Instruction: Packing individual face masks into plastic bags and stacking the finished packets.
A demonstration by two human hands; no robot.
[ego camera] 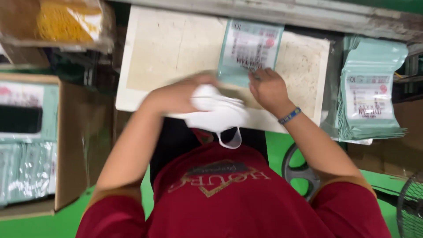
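Observation:
My left hand (178, 93) grips a stack of white face masks (216, 112) at the near edge of a worn white board (163, 48); an ear loop hangs down from the stack. My right hand (268, 88) pinches the lower edge of a pale green flat pouch (249, 48) that lies on the board just beyond the masks. A blue band sits on my right wrist. The image is blurred around the left hand.
A pile of the same green pouches (370, 92) lies to the right. At left, a cardboard box (77, 141) holds filled green packets. A bag with yellow contents (66, 20) is at top left. A dark wheel (299, 169) and fan grille (412, 205) stand at lower right.

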